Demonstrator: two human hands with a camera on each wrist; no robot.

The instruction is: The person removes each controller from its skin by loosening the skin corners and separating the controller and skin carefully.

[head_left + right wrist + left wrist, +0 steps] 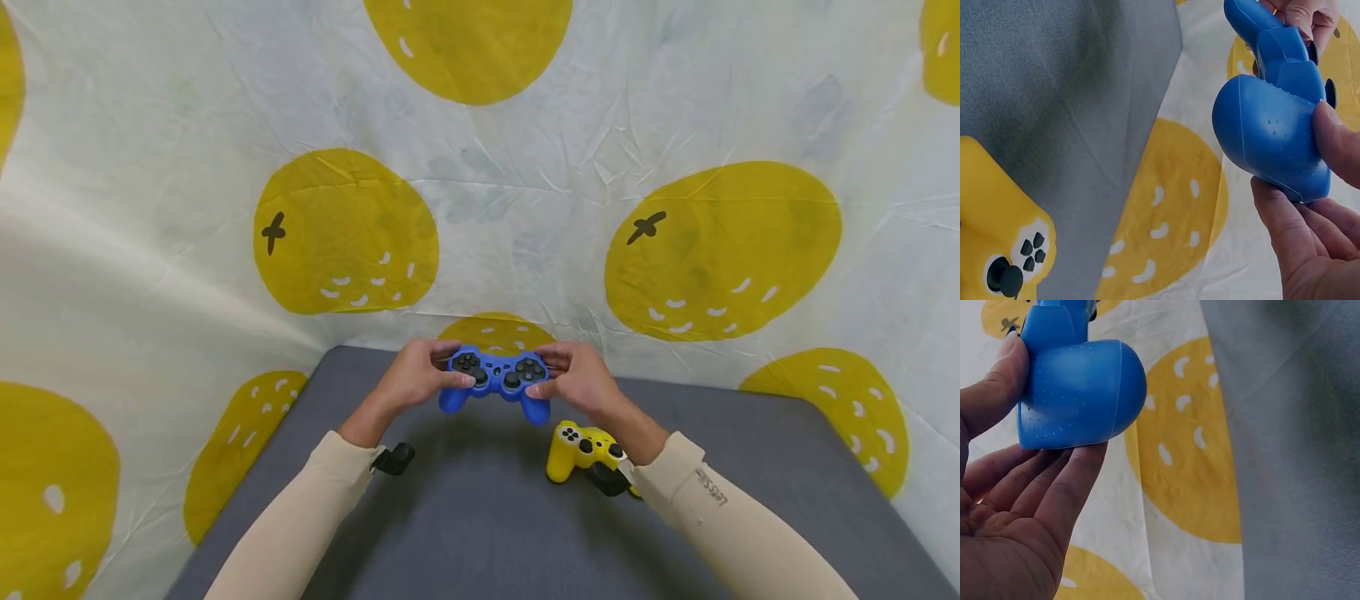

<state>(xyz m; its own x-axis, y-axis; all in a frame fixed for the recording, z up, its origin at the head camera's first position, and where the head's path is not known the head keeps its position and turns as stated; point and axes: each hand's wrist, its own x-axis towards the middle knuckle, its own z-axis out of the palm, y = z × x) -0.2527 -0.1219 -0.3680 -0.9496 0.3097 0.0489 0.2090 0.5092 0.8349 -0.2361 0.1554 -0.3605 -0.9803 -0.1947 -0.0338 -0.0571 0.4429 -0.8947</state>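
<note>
Both hands hold a blue game controller (497, 367) up over the far part of the table, its buttons and sticks facing the head camera. The left hand (417, 372) grips its left end, thumb at the left stick and fingers behind. On the other end, the right hand (581, 379) has its thumb near the right stick. The left wrist view shows the rounded blue grip (1079, 394) pinched between thumb and fingers. In the right wrist view the controller (1272, 134) sits between thumb and fingertips. A yellow game controller (572, 450) lies on the table below the right wrist.
The grey table (465, 517) runs back to a white cloth (517, 225) printed with large yellow fruit, which hangs behind and at the sides. A black wrist camera (396, 458) sits at the left cuff; another (607, 478) overlaps the yellow controller in the head view.
</note>
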